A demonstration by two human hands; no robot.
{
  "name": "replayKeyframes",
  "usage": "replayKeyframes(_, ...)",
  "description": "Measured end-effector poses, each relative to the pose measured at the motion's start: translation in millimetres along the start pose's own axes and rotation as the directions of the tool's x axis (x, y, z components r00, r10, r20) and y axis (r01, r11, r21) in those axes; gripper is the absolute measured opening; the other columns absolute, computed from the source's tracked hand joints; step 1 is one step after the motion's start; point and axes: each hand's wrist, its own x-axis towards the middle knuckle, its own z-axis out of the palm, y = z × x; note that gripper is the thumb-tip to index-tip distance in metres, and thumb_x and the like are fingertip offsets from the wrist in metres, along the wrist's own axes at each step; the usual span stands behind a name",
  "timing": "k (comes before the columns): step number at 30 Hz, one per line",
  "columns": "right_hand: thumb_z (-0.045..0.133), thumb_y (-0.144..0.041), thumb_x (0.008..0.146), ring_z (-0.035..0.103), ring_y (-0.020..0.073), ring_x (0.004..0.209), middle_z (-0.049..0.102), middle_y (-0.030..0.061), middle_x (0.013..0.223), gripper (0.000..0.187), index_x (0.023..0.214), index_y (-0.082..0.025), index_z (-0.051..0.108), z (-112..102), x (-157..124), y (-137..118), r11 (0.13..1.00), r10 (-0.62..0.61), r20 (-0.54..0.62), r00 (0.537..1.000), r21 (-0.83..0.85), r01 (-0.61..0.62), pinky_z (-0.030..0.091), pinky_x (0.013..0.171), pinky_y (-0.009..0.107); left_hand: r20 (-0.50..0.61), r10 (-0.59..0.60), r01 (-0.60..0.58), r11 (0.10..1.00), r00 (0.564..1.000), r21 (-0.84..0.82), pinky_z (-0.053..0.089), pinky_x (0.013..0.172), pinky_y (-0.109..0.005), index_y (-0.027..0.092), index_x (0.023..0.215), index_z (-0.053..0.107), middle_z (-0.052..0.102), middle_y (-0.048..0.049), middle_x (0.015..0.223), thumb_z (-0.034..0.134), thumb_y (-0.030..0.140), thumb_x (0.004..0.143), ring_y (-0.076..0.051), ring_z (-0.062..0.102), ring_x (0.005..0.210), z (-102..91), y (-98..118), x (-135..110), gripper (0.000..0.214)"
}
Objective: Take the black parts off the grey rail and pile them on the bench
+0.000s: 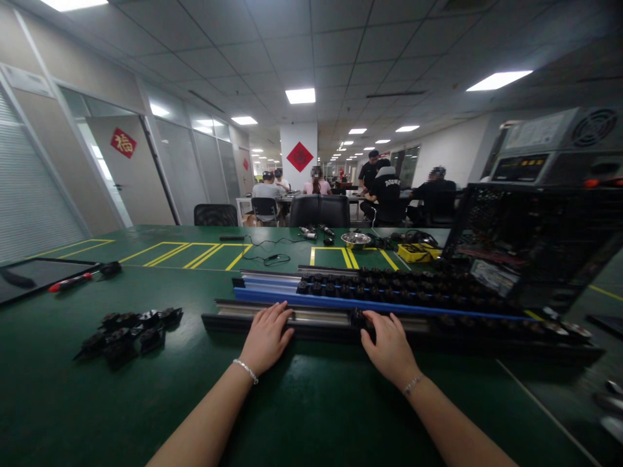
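Several long rails (311, 318) lie side by side across the green table, with rows of small black parts (389, 288) seated on their right halves. My left hand (267, 337) rests flat on the nearest rail, fingers stretched out. My right hand (387, 344) lies on the same rail farther right, its fingertips touching a black part (359, 316) on it. A blue rail (292, 296) runs just behind the one under my hands.
A heap of loose black parts (129, 327) sits at the left. A red-handled tool (73, 281) and a dark tray (39, 275) lie far left. A metal bowl (355, 239), cables and a yellow box (413, 252) stand behind. A dark machine (535, 214) rises at the right. People sit in the background.
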Motion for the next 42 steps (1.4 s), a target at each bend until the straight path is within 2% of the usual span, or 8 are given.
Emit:
replayKeyframes(13, 0.039, -0.025, 0.08, 0.051, 0.0196, 0.105, 0.061, 0.0086, 0.109, 0.038, 0.116, -0.014, 0.049, -2, 0, -4, 0.998, -0.057, 0.082, 0.995, 0.0, 0.057, 0.021, 0.103, 0.044, 0.003, 0.006, -0.006, 1.0, 1.0, 0.018, 0.029, 0.103, -0.041, 0.026, 0.121, 0.047, 0.044, -0.0028, 0.135, 0.039, 0.036, 0.085, -0.02, 0.037, 0.125, 0.5, -1, -1, 0.038)
replayKeyframes(23, 0.041, -0.024, 0.079, 0.051, 0.0197, 0.104, 0.061, 0.0077, 0.109, 0.04, 0.117, -0.017, 0.05, -3, 0, -5, 0.996, -0.091, 0.072, 0.993, 0.015, 0.09, 0.023, 0.102, 0.045, 0.019, -0.006, 0.005, 1.0, 1.0, 0.03, 0.028, 0.103, -0.04, 0.026, 0.121, 0.047, 0.042, -0.0024, 0.136, 0.04, 0.035, 0.085, -0.019, 0.036, 0.126, 1.1, 0, 0, 0.037)
replayKeyframes(42, 0.039, -0.025, 0.079, 0.047, 0.0185, 0.11, 0.059, 0.0047, 0.115, 0.044, 0.123, -0.021, 0.047, -5, -1, -13, 0.997, -0.073, 0.142, 0.987, 0.01, 0.072, 0.017, 0.104, 0.044, 0.017, -0.002, 0.002, 1.0, 1.0, 0.032, 0.027, 0.103, -0.041, 0.026, 0.12, 0.047, 0.042, -0.0032, 0.137, 0.041, 0.035, 0.085, -0.019, 0.035, 0.126, -0.6, 2, -1, 0.037)
